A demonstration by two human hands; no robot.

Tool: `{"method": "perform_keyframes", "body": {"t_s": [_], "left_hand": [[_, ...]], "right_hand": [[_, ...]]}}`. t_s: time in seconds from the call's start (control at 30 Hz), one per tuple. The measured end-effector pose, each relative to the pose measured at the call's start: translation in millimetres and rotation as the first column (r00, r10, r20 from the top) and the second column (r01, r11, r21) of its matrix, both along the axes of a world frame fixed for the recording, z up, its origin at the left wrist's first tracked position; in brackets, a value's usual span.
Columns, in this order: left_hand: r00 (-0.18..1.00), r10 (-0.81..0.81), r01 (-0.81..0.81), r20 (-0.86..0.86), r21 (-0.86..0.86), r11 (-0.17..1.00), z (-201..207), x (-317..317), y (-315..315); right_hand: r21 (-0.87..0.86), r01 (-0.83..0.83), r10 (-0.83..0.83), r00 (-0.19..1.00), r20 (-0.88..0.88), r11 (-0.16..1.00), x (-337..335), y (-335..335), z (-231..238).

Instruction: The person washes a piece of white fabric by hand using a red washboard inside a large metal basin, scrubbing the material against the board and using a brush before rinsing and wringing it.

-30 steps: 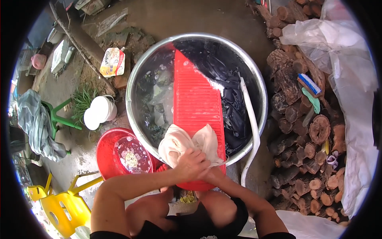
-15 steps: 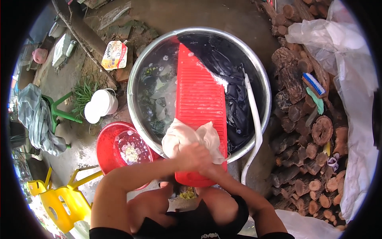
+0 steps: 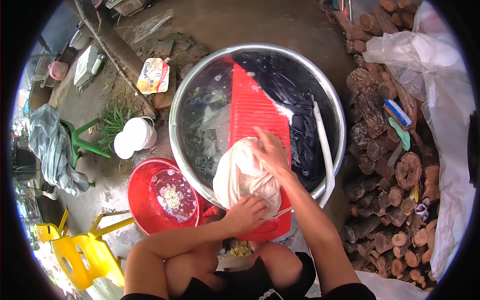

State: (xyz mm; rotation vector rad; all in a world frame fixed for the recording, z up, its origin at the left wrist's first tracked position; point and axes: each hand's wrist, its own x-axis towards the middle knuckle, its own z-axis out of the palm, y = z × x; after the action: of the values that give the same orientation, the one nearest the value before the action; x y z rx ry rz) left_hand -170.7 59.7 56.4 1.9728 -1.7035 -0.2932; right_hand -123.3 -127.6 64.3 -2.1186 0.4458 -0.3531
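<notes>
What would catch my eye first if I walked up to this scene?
Probably the ribbed red plastic washboard leaning in the big round metal basin of dark water at centre. On it, the left hand and right hand press a wet white cloth. Left of the basin sits a round red plastic bowl.

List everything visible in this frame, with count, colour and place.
washboard: 1, red, leaning in the basin
white cloth: 1, on the washboard
metal basin: 1, silver, centre, holding water
dark laundry: 1, black, in the basin
red bowl: 1, left of the basin
scrub brush: 1, blue and white, on the firewood
firewood stack: 1, brown, right
yellow chair: 1, lower left
left hand: on the cloth
right hand: on the cloth
</notes>
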Motion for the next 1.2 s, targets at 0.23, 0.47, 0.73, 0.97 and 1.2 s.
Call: {"method": "perform_keyframes", "body": {"t_s": [0.23,0.47,0.73,0.97,1.2], "left_hand": [[0.996,-0.074,0.074,0.059,0.012,0.997,-21,-6,31],[0.989,-0.134,0.139,0.067,-0.075,0.987,-11,3,5],[0.997,-0.075,0.075,-0.003,-0.049,0.996,-14,8,24],[0.992,-0.13,0.13,0.004,-0.058,0.99,-9,9,8],[0.996,-0.071,0.07,-0.045,-0.023,0.997,-12,13,22]], "right_hand": [[-0.355,-0.483,0.559,0.814,0.155,0.801,-51,46,21],[-0.51,-0.16,0.116,0.986,-0.118,0.845,9,-24,-33],[-0.358,-0.435,0.501,0.857,0.116,0.826,-32,17,1],[-0.56,-0.144,0.096,0.989,-0.115,0.816,26,-24,-26],[-0.385,-0.367,0.389,0.921,-0.023,0.847,-16,15,-2]]}}
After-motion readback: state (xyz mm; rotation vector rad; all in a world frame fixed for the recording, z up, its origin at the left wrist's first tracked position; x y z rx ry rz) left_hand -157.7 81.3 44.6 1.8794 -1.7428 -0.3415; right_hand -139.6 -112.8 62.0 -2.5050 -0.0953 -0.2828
